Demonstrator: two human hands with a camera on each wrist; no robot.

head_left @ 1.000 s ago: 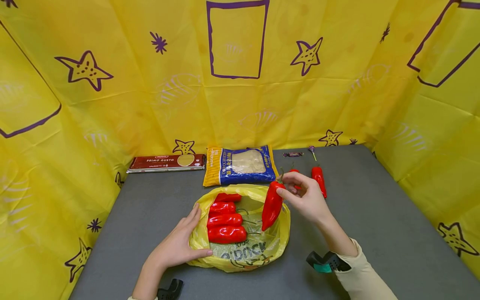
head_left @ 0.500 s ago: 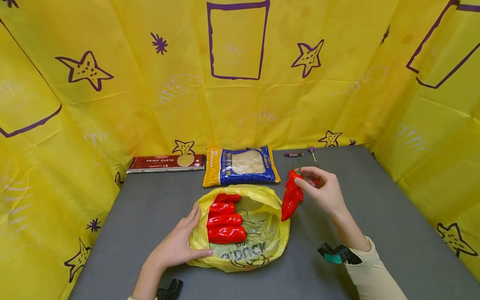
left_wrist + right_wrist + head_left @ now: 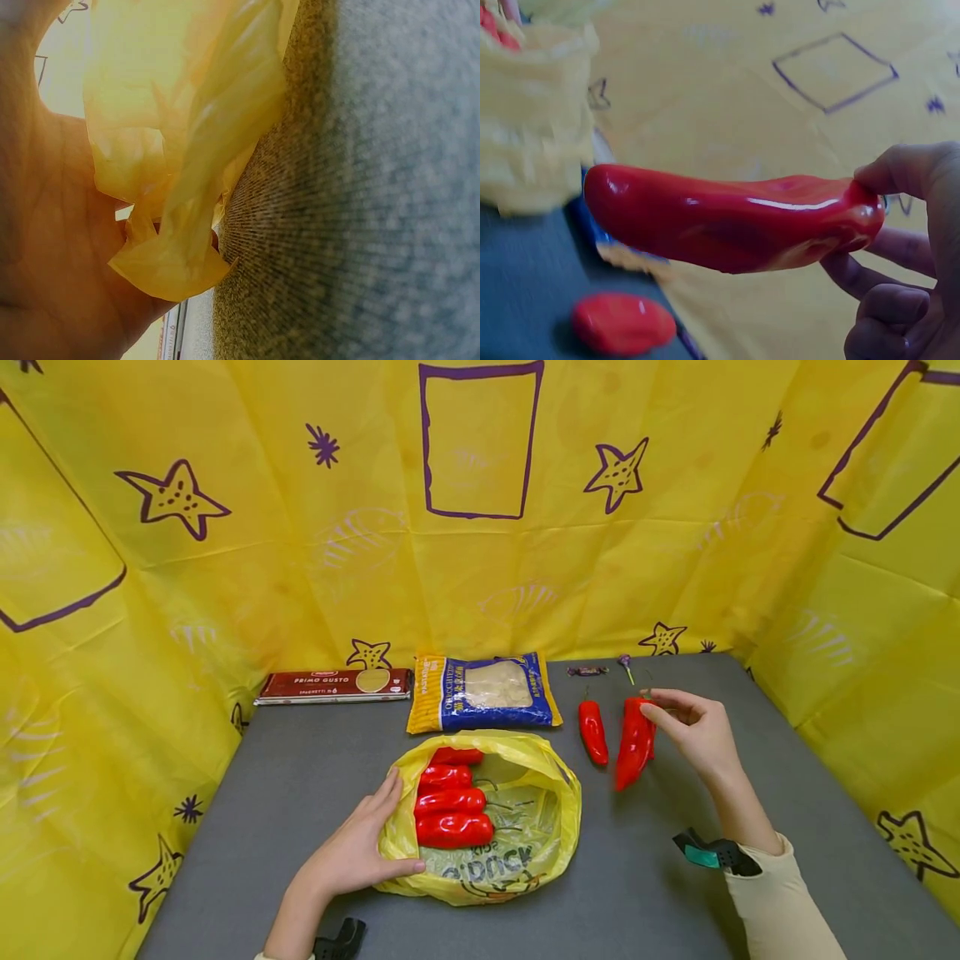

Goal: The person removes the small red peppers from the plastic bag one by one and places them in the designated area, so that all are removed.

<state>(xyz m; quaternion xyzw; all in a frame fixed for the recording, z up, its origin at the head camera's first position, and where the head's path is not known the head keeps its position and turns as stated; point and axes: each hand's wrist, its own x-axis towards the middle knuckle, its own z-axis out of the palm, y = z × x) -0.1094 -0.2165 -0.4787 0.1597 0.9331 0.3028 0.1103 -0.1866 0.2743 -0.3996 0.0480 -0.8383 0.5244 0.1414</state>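
Note:
My right hand (image 3: 697,731) pinches a red pepper (image 3: 633,747) near its stem, tip pointing down, to the right of the bag. The right wrist view shows thumb and fingers on the stem end of that pepper (image 3: 727,221). Partly hidden behind it is another red pepper (image 3: 652,752). A further red pepper (image 3: 592,732) lies on the table closer to the bag. My left hand (image 3: 360,843), fingers extended and thumb spread, rests against the left side of a yellow plastic bag (image 3: 572,810). Several red peppers (image 3: 453,829) lie inside the bag's open mouth.
Along the back of the grey table (image 3: 247,827) lie a brown spaghetti pack (image 3: 333,687), a blue and yellow pasta bag (image 3: 495,693), a wrapped candy (image 3: 587,671) and a lollipop (image 3: 626,665). Yellow patterned cloth (image 3: 480,585) hangs around the table.
My right hand has carried the red pepper rightward, from over the bag's mouth to beside the peppers on the table, uncovering one of them. The left hand and bag have stayed in place.

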